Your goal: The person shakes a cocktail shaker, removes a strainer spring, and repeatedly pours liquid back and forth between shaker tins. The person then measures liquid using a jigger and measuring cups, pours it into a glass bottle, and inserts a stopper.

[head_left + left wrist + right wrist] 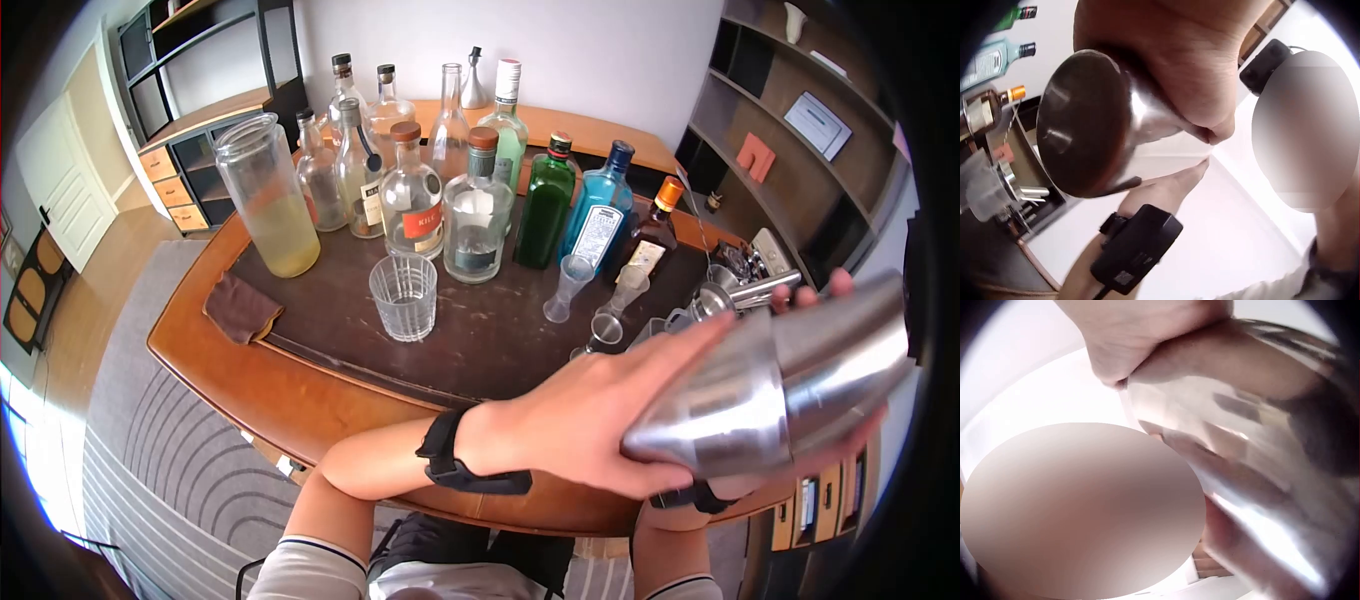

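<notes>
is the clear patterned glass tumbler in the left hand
No, the left hand holds the silver metal shaker while the tumbler stands on the dark brown tabletop.

Table [215,372], my remote view.
Bottles [475,228] toward the far edge; glass [404,302] before them; shaker [745,405] toward the right edge.

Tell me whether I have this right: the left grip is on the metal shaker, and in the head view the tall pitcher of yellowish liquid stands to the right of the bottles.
One part is wrong: the head view shows the tall pitcher of yellowish liquid to the left of the bottles. The left grip is on the metal shaker.
</notes>
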{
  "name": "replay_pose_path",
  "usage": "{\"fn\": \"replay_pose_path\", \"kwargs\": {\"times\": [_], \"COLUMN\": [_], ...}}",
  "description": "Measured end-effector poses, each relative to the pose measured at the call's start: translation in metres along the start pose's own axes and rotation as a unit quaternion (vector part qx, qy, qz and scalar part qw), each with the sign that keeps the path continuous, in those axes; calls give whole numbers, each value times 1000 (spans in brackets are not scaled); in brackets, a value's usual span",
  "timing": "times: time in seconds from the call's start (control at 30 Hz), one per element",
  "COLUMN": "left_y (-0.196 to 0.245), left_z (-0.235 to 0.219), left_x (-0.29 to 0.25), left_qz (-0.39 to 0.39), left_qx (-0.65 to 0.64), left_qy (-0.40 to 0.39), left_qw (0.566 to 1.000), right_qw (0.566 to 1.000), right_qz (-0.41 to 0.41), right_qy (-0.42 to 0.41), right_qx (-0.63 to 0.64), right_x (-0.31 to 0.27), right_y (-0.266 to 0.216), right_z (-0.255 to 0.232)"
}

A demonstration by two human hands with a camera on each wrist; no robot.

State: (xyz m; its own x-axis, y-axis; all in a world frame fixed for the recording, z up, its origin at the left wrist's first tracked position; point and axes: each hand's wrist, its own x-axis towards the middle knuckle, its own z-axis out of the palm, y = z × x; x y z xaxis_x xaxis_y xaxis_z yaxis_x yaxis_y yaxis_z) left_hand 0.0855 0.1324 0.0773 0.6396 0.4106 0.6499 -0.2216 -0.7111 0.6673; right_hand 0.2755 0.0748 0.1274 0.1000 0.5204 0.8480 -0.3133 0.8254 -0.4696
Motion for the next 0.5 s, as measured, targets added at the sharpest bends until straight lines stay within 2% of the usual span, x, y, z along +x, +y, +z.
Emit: {"fn": "replay_pose_path", "kwargs": {"times": [0.03, 0.07, 0.13, 0.17, 0.27, 0.3, 0.33, 0.37, 0.43, 0.47, 0.5], "left_y": [-1, 2, 15, 15, 3, 4, 8, 10, 17, 7, 4], "left_z": [-2, -1, -6, -3, 1, 1, 1, 0, 0, 4, 5], "left_x": [-1, 2, -2, -3, 0, -2, -3, -3, -5, 0, -2], "left_qz": [13, 105, 126, 126, -12, 11, 64, 64, 32, 51, -15], "left_qx": [13, 25, 69, 48, -3, -16, 30, 33, 5, 0, -40], "left_qy": [-7, 0, -96, -66, 16, 1, -31, -30, -89, 5, 6], "left_qw": [1000, 994, 985, 989, 1000, 1000, 997, 997, 995, 999, 999], "right_qw": [996, 995, 997, 998, 999, 969, 884, 885, 951, 967, 966], "right_qz": [-6, -14, -25, -26, -30, 215, 207, 207, 195, 186, 189], "right_qy": [-76, -80, -53, -37, 13, 52, 394, 393, 185, 80, 82], "right_qx": [56, 57, 47, 40, 17, -110, -145, -142, -153, -155, -156], "right_x": [-1, 2, 5, 4, 0, -9, -1, -2, -9, -9, -11], "right_y": [-3, 0, 4, 4, 1, -57, -60, -56, -49, -46, -44], "right_z": [-2, -4, -5, -5, -4, -42, -44, -45, -44, -33, -29]}}
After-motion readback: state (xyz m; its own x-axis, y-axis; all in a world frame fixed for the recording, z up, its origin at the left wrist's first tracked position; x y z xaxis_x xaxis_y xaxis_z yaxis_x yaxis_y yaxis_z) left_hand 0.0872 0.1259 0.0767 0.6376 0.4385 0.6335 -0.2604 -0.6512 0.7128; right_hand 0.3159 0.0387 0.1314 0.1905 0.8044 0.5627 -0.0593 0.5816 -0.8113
